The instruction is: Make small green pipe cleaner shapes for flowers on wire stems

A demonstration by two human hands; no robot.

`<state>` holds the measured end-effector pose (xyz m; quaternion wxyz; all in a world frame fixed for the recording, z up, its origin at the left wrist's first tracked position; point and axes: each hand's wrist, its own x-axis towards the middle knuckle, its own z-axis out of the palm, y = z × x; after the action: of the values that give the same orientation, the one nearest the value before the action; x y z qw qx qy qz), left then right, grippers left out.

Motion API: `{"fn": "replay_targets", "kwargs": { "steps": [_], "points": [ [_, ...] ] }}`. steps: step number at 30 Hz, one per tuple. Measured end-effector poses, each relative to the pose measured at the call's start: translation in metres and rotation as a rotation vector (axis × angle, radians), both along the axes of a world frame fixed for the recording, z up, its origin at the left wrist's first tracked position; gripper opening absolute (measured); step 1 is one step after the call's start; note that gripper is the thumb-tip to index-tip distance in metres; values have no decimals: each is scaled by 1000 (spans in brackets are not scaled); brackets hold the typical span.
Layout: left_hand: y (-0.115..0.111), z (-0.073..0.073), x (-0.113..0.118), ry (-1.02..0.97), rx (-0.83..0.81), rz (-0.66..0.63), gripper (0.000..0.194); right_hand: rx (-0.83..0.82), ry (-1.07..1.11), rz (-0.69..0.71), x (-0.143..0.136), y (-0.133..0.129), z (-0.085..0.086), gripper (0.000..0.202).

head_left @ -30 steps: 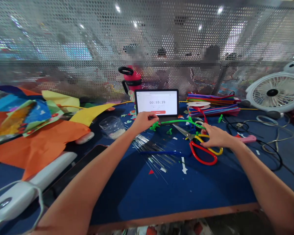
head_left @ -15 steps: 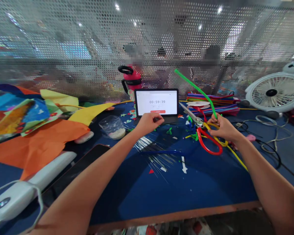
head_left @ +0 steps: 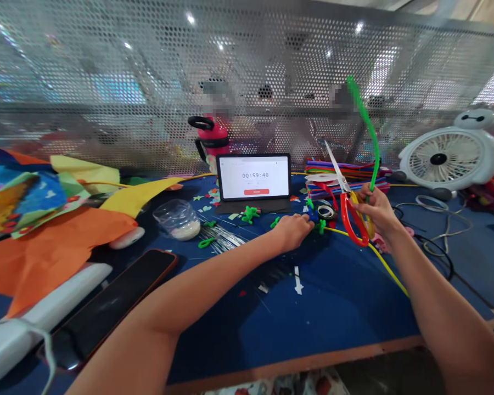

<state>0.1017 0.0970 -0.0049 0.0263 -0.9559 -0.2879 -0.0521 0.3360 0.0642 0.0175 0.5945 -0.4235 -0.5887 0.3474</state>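
My right hand (head_left: 376, 213) is closed around scissors (head_left: 349, 211) with red and yellow handles, blades pointing up and left. The same hand holds a long green pipe cleaner (head_left: 370, 129), which rises in a curve above the fingers. My left hand (head_left: 292, 231) reaches across the table with its fingers closed together at a small dark blue piece (head_left: 313, 214). Whether they grip that piece is hidden from me. Small twisted green pipe-cleaner pieces (head_left: 250, 214) lie near the left hand. A black tape roll (head_left: 326, 212) sits between my hands.
A tablet (head_left: 254, 176) showing a timer stands at the back, before a perforated metal screen. Bundled pipe cleaners (head_left: 313, 165), a white fan (head_left: 450, 159) and cables are on the right. A plastic cup (head_left: 177, 219), a phone (head_left: 115, 307) and colored felt sheets (head_left: 57, 236) lie left.
My left hand has moved right, from before the tablet to the small blue and green pieces. In my right hand, the scissors and green pipe cleaner have turned more upright.
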Motion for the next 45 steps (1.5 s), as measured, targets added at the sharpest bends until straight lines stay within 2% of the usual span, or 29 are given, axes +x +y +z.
{"fn": "replay_targets", "kwargs": {
  "steps": [6,12,20,26,30,33,40,45],
  "points": [
    [12,-1,1,56,78,98,29,19,133,-15,3,2,1,46],
    [26,4,-1,38,115,118,20,76,214,-19,7,5,1,44],
    [37,11,-2,-187,151,67,14,91,246,-61,8,4,4,43],
    [62,7,3,-389,94,158,16,95,261,-95,9,4,4,43],
    [77,6,9,-449,85,205,22,85,244,-92,11,5,3,43],
    [89,2,13,-419,64,179,22,83,235,-96,11,4,4,43],
    [106,-11,17,-265,-30,28,22,140,232,-131,12,4,3,41],
    [110,-7,-1,-240,-123,-20,51,169,252,-145,13,7,2,40]
  ]
}}
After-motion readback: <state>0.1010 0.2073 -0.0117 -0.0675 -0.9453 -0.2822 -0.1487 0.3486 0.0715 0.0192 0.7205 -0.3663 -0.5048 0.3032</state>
